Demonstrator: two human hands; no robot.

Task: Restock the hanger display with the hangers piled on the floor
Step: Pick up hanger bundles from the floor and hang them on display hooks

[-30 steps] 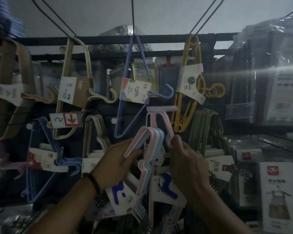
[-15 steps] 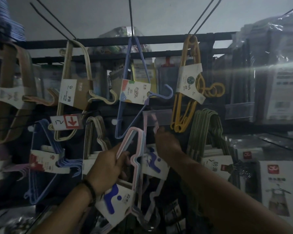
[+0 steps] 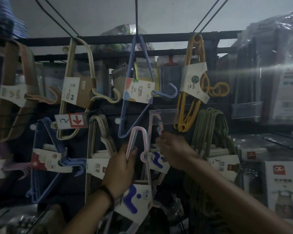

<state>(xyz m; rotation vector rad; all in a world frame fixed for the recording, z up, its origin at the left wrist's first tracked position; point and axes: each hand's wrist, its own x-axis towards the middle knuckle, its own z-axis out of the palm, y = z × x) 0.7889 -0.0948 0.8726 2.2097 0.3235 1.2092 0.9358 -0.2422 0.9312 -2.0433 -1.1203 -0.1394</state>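
Grips a banded bundle of pale pink hangers in the left hand, fingers and thumb curled round the bundle's left leg just below its top bend. Holds it upright and off any peg, in front of the lower row of the display, a little left of centre. At the bundle's lower end, under the left hand, a white card sleeve with a dark blue squiggle; on that wrist, a dark band. Reaches the right hand up just right of the bundle, fingertips bunched at the lower tip of a single pink hanger hanging below a clear price strip; too blurred to tell whether pinching that hanger or only touching it. Just behind the held bundle, a second sleeve with the same blue squiggle. Left of the hands, a pack of grey-white hangers, then blue hangers further left, with a red arrow tag above and between them. Right of the hands, olive-green hangers. Above, hung along a black rail: cream hangers, a lavender-blue pack and yellow hangers with a label marked 10.5.
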